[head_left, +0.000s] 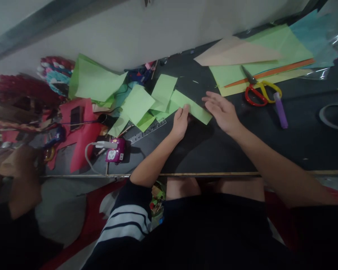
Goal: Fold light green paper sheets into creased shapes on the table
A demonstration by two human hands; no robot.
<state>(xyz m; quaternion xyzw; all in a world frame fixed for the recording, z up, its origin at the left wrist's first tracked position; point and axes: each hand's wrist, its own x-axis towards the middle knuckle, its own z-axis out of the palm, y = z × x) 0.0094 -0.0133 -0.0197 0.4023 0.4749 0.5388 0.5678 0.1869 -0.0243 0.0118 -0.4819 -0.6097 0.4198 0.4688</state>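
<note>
My left hand [181, 120] grips a strip of light green paper [195, 108] by its near edge, with the thumb on top. Just right of that strip, my right hand [221, 110] hovers with its fingers stretched out and holds nothing. Loose pieces of green paper [138, 103] overlap on the table to the left of my left hand. A clear ruler [148, 132] lies partly under them. Beyond my right hand, scissors [259, 92] with one red and one yellow handle rest on stacked coloured sheets. Beside them lies a purple glue stick [281, 111].
On the dark table [298, 150], a roll of tape [335, 117] lies at the right. A purple plug adapter [115, 150] with a white cable stands near the front edge. Red paper [86, 138] and a phone [76, 118] lie further left, by another person's hands [19, 161].
</note>
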